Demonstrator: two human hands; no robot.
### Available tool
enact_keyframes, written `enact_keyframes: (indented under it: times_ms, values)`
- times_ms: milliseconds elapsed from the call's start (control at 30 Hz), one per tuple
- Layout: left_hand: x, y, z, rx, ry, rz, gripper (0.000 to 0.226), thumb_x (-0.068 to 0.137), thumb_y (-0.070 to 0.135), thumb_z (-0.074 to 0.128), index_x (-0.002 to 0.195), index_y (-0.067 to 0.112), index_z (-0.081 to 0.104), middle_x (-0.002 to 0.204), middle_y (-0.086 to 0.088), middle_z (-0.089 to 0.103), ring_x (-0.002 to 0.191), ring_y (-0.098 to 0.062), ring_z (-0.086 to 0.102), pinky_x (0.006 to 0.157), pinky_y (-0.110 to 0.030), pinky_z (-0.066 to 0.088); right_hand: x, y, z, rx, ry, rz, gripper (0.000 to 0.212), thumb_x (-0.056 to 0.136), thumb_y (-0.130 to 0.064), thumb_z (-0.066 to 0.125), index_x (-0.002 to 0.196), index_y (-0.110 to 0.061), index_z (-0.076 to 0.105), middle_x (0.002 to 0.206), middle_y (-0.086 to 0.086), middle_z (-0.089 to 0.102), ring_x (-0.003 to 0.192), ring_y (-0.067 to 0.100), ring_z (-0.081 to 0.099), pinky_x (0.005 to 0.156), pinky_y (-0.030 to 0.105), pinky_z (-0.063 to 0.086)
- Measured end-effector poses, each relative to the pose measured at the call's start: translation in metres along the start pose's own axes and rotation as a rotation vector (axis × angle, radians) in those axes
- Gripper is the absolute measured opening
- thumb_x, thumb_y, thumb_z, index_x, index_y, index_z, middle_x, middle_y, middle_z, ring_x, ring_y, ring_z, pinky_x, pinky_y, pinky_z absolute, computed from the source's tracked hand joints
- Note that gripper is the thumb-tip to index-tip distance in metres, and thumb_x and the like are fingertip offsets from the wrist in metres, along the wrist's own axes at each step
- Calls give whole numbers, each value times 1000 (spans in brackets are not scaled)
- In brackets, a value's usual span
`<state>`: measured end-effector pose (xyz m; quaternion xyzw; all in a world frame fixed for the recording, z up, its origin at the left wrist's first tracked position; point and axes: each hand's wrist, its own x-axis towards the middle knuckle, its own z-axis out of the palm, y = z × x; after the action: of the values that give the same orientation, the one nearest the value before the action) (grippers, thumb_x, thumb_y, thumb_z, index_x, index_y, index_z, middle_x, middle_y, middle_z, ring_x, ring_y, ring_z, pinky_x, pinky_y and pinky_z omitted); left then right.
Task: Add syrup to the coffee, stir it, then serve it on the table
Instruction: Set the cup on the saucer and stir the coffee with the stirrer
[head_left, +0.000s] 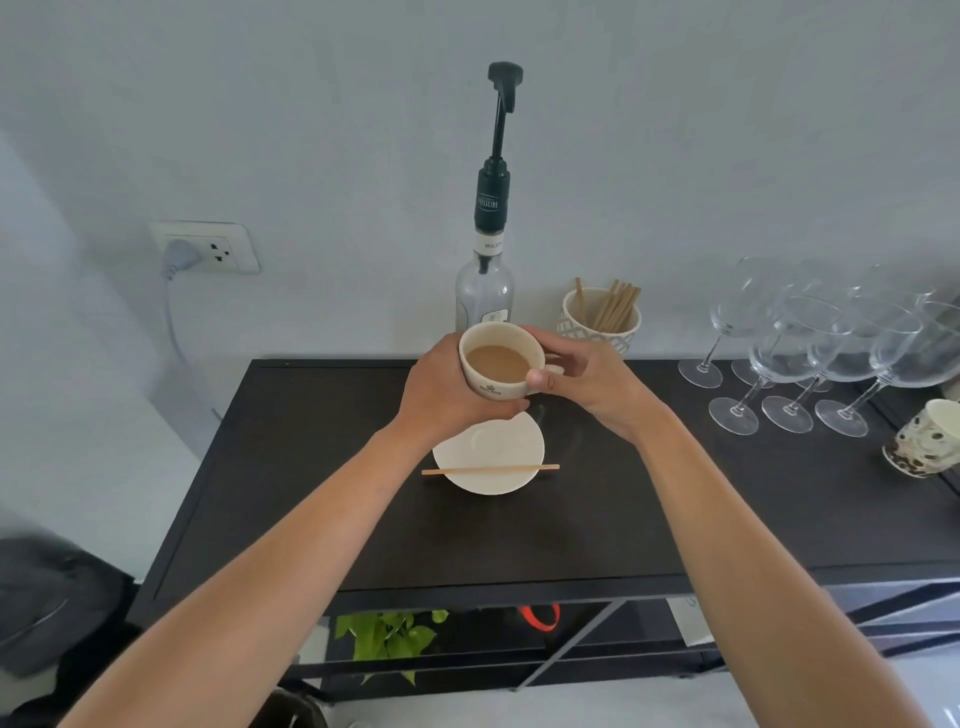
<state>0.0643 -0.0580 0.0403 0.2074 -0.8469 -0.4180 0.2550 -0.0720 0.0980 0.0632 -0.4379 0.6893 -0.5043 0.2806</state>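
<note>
A cream coffee cup (497, 364) full of light brown coffee is held above the dark table (311, 493), lifted off its white saucer (493, 457). My left hand (441, 392) wraps the cup's left side and bottom. My right hand (587, 379) grips its right side at the handle, thumb on the rim. A wooden stir stick (491, 470) lies across the saucer's near edge. The clear syrup bottle (485, 291) with a tall black pump (501, 104) stands just behind the cup, against the wall.
A patterned cup of wooden stir sticks (600, 317) stands right of the bottle. Several wine glasses (810, 353) crowd the table's right end, with a spotted paper cup (927, 439) near the right edge. A wall socket (208, 249) with a plugged cable is at the left.
</note>
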Motion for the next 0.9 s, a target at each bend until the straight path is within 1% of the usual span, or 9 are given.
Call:
enact_keyframes:
  times_ms: [133,233,300,400,467,633,733,833,900]
  values:
    - [-3,-7,1,2,-59,5,73,50,44,96,110,42,54,104,19,64,94,3,60,74,-16,47,-1,9,3,8,-2,39,61,86,-30,78,142,-20,57,134,0,68,128,19,60,113,50,43]
    - [-2,-14,1,-5,-135,-21,78,47,49,95,114,38,57,107,19,65,99,1,61,81,-24,51,0,16,5,16,12,51,62,83,-31,79,141,-20,59,131,0,69,125,19,63,110,50,47]
    - [-2,-17,0,-20,-212,-24,71,51,42,96,112,42,59,104,22,68,99,2,63,85,-28,52,0,22,6,37,5,58,61,82,-32,80,139,-20,61,131,-1,70,125,19,63,109,49,48]
    - [-3,-19,-2,-16,-293,-19,62,61,25,94,102,51,57,101,34,64,98,11,59,83,-16,48,0,30,8,55,-2,67,73,74,-44,86,139,-21,61,131,-1,69,125,19,63,110,48,47]
    - [-3,-23,-2,-7,-293,-29,65,59,26,95,101,55,54,102,32,64,99,14,57,80,-15,46,2,36,10,72,17,73,78,70,-45,87,139,-19,61,131,0,69,125,18,63,112,48,46]
    - [-4,-39,7,29,-228,-90,71,51,39,97,111,40,59,104,21,65,99,5,60,83,-22,48,8,46,13,66,26,108,61,76,-19,86,131,-31,64,127,-9,71,122,7,64,114,38,44]
    - [-4,-45,11,69,-224,-87,73,52,41,96,116,34,61,107,17,66,99,-4,61,86,-28,50,10,51,15,84,19,128,62,75,-17,86,132,-27,65,127,-9,71,120,6,65,113,36,44]
    - [-4,-51,15,96,-228,-100,75,52,44,95,118,33,61,107,18,65,100,-4,61,87,-29,51,13,57,15,77,-1,139,68,73,-25,88,136,-21,63,130,-7,70,125,9,63,115,39,42]
    - [-4,-53,18,113,-232,-108,76,52,45,95,118,33,60,108,18,64,100,-5,60,86,-30,50,14,61,15,73,-8,150,65,76,-20,86,136,-22,64,128,-7,71,123,8,63,113,36,44]
